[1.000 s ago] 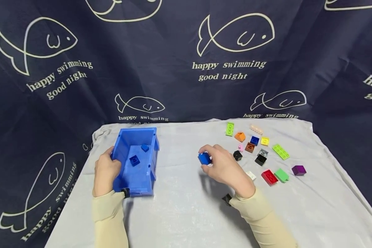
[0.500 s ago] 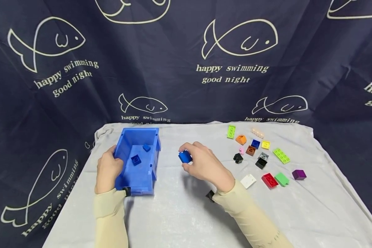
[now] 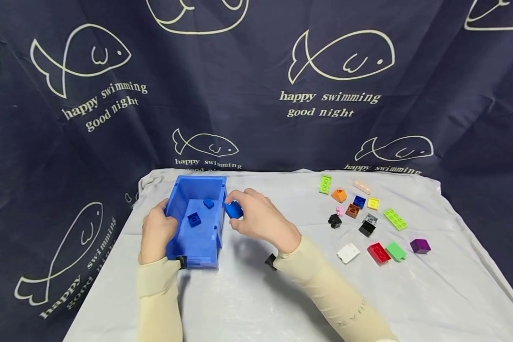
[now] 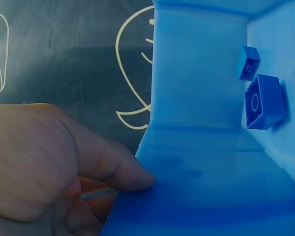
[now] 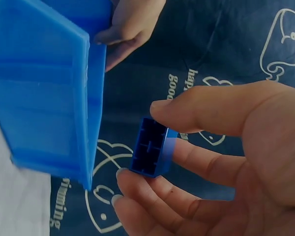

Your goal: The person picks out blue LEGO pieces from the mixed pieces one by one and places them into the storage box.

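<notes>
A blue plastic bin (image 3: 196, 244) stands on the left of the table, with two blue bricks inside: a small one (image 3: 208, 203) toward the back and a larger one (image 3: 194, 219) nearer the middle. My left hand (image 3: 158, 232) grips the bin's left wall, its thumb over the inner side in the left wrist view. Just outside the right wall, my right hand (image 3: 261, 219) pinches a blue building brick (image 5: 150, 147) between thumb and fingers. The brick's hollow underside faces the right wrist camera.
Several loose bricks lie on the right of the white-covered table, among them a white piece (image 3: 348, 253), a red brick (image 3: 378, 253), a green brick (image 3: 396, 251), a purple brick (image 3: 420, 245) and an orange one (image 3: 339, 195). A dark fish-print curtain (image 3: 265, 85) hangs behind.
My right hand has carried the blue brick leftward from mid-table to the bin's right wall. The left hand keeps its hold on the bin. The head view has shifted slightly.
</notes>
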`<state>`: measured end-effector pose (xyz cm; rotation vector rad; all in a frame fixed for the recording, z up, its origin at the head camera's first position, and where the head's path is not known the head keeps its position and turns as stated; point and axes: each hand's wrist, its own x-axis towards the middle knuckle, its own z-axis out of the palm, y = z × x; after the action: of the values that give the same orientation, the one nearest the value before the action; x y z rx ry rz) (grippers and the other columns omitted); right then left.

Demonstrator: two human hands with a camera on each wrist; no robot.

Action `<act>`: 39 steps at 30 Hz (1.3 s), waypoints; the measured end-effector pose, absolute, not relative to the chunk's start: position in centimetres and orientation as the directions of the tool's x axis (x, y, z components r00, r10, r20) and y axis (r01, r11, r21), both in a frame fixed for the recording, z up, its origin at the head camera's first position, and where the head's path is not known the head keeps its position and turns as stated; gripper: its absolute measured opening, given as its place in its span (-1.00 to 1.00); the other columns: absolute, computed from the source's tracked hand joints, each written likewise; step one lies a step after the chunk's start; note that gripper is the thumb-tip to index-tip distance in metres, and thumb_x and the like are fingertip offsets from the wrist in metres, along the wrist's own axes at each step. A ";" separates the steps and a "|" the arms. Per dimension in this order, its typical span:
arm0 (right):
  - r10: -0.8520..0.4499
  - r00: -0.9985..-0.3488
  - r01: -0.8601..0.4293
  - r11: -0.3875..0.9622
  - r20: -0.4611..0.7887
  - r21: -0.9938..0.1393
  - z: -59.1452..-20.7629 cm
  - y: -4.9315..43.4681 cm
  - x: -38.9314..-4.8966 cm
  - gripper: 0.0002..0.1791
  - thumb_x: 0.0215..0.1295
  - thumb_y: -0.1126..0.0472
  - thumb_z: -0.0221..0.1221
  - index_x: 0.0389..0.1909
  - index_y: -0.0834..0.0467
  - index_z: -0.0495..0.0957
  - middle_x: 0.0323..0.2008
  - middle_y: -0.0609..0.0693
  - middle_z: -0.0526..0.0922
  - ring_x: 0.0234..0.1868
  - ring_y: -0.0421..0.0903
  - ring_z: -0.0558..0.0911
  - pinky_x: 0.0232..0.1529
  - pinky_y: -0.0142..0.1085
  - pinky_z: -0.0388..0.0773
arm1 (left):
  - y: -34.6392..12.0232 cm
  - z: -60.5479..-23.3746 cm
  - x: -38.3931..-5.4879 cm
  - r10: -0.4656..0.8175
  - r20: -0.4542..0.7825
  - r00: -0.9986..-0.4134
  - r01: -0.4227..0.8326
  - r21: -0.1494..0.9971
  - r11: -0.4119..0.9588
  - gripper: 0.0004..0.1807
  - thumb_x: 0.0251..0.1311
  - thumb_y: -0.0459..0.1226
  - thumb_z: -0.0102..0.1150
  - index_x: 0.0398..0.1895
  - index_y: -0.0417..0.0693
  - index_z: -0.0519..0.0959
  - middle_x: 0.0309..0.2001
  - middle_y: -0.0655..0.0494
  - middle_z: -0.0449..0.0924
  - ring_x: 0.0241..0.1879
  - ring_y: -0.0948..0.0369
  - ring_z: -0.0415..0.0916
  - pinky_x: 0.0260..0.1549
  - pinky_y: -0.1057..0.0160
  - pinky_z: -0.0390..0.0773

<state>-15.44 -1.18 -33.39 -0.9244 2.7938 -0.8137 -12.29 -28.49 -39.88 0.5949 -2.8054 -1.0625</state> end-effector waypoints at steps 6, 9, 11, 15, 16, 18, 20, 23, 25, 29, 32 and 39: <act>-0.601 -0.797 -0.545 0.670 0.064 -0.503 -33.2 -3.5 -16.1 -0.53 0.22 0.12 0.36 0.18 -0.06 0.60 -0.05 -0.06 0.61 -0.17 -0.12 0.52 -0.19 -0.24 0.53 | -28.5 -39.9 -12.3 -0.383 -0.065 -0.921 -0.328 0.661 0.675 -0.23 0.17 -0.44 -0.28 0.57 -0.27 0.24 0.41 -0.43 0.37 0.34 -0.35 0.37 0.26 -0.30 0.41; -0.612 -0.787 -0.562 0.663 0.072 -0.495 -33.1 -4.7 -16.5 -0.54 0.21 0.13 0.35 0.16 -0.03 0.61 -0.09 -0.06 0.62 -0.16 -0.13 0.53 -0.17 -0.25 0.53 | -28.5 -39.8 -12.2 -0.383 -0.068 -0.921 -0.328 0.666 0.670 -0.23 0.18 -0.44 -0.28 0.57 -0.28 0.23 0.41 -0.43 0.36 0.35 -0.33 0.36 0.28 -0.29 0.40; -0.626 -0.776 -0.577 0.655 0.077 -0.487 -33.1 -5.5 -16.7 -0.55 0.21 0.14 0.35 0.16 -0.01 0.62 -0.11 -0.08 0.62 -0.14 -0.13 0.53 -0.14 -0.25 0.54 | -28.6 -39.8 -12.2 -0.386 -0.071 -0.920 -0.331 0.667 0.667 -0.23 0.18 -0.44 -0.28 0.57 -0.27 0.22 0.42 -0.43 0.35 0.35 -0.33 0.37 0.28 -0.29 0.40; -0.650 -0.757 -0.600 0.645 0.074 -0.474 -32.7 -7.0 -17.2 -0.54 0.22 0.14 0.35 0.17 0.01 0.61 -0.08 -0.10 0.64 -0.07 -0.13 0.54 -0.05 -0.24 0.54 | -28.7 -39.7 -12.0 -0.390 -0.087 -0.916 -0.345 0.668 0.660 -0.24 0.21 -0.44 -0.28 0.58 -0.27 0.21 0.43 -0.42 0.33 0.36 -0.32 0.35 0.28 -0.30 0.40; -0.651 -0.756 -0.600 0.647 0.069 -0.470 -32.5 -7.4 -17.3 -0.53 0.22 0.14 0.35 0.18 0.01 0.61 -0.07 -0.10 0.65 -0.05 -0.13 0.55 -0.03 -0.22 0.55 | -28.7 -39.7 -12.0 -0.392 -0.088 -0.916 -0.347 0.666 0.660 -0.24 0.21 -0.44 -0.27 0.58 -0.27 0.21 0.43 -0.42 0.34 0.36 -0.32 0.36 0.28 -0.29 0.40; -0.652 -0.755 -0.601 0.650 0.065 -0.465 -32.2 -8.2 -17.5 -0.53 0.22 0.14 0.35 0.18 0.02 0.62 -0.03 -0.09 0.67 -0.01 -0.11 0.56 0.01 -0.20 0.56 | -28.7 -39.7 -12.1 -0.393 -0.089 -0.915 -0.348 0.666 0.660 -0.25 0.22 -0.44 -0.25 0.58 -0.28 0.21 0.43 -0.43 0.34 0.36 -0.32 0.37 0.28 -0.29 0.40; -0.653 -0.755 -0.602 0.653 0.061 -0.460 -32.0 -8.8 -17.7 -0.52 0.21 0.15 0.34 0.19 0.03 0.62 0.01 -0.08 0.68 0.02 -0.11 0.57 0.04 -0.17 0.57 | -28.7 -39.7 -12.2 -0.393 -0.083 -0.916 -0.343 0.667 0.661 -0.25 0.22 -0.44 -0.24 0.57 -0.29 0.22 0.42 -0.43 0.34 0.35 -0.31 0.38 0.29 -0.29 0.40; -0.659 -0.749 -0.609 0.648 0.064 -0.458 -31.9 -9.7 -18.0 -0.52 0.20 0.16 0.34 0.18 0.04 0.63 -0.02 -0.09 0.68 -0.03 -0.13 0.57 -0.01 -0.22 0.58 | -28.6 -39.8 -12.4 -0.386 -0.083 -0.919 -0.338 0.669 0.662 -0.25 0.21 -0.44 -0.24 0.57 -0.29 0.21 0.41 -0.43 0.36 0.33 -0.31 0.40 0.28 -0.28 0.41; -0.662 -0.747 -0.606 0.645 0.055 -0.465 -31.8 -10.3 -18.3 -0.52 0.20 0.16 0.36 0.18 0.05 0.63 -0.04 -0.09 0.68 -0.09 -0.14 0.57 -0.08 -0.26 0.57 | -28.6 -39.8 -12.6 -0.381 -0.085 -0.921 -0.336 0.668 0.663 -0.24 0.20 -0.45 -0.24 0.57 -0.29 0.21 0.41 -0.43 0.36 0.31 -0.30 0.42 0.26 -0.28 0.43; -0.667 -0.744 -0.595 0.640 0.032 -0.486 -31.2 -11.6 -19.1 -0.50 0.19 0.18 0.37 0.20 0.08 0.63 -0.01 -0.11 0.69 -0.15 -0.15 0.56 -0.14 -0.34 0.55 | -28.8 -39.8 -12.7 -0.379 -0.075 -0.922 -0.329 0.667 0.669 -0.23 0.18 -0.44 -0.24 0.57 -0.27 0.24 0.39 -0.42 0.39 0.26 -0.29 0.47 0.22 -0.26 0.46; -0.672 -0.740 -0.595 0.637 0.024 -0.491 -30.8 -12.6 -19.8 -0.49 0.18 0.19 0.36 0.20 0.10 0.64 -0.04 -0.10 0.69 -0.19 -0.14 0.57 -0.16 -0.36 0.52 | -28.8 -39.8 -12.7 -0.378 -0.065 -0.924 -0.322 0.667 0.672 -0.23 0.17 -0.44 -0.24 0.56 -0.25 0.26 0.38 -0.40 0.41 0.26 -0.30 0.47 0.22 -0.26 0.46; -0.652 -0.758 -0.557 0.640 0.009 -0.529 -30.9 -14.4 -21.2 -0.51 0.17 0.21 0.36 0.17 0.07 0.62 -0.17 -0.11 0.68 -0.19 -0.12 0.60 -0.19 -0.34 0.54 | -28.8 -39.9 -12.7 -0.375 -0.070 -0.924 -0.326 0.658 0.679 -0.25 0.19 -0.44 -0.23 0.56 -0.22 0.28 0.39 -0.37 0.41 0.31 -0.32 0.43 0.25 -0.28 0.43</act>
<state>-21.17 -14.42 -30.93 -0.9969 2.6764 -0.7701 -12.66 -28.79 -39.85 0.5879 -2.8139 -1.0816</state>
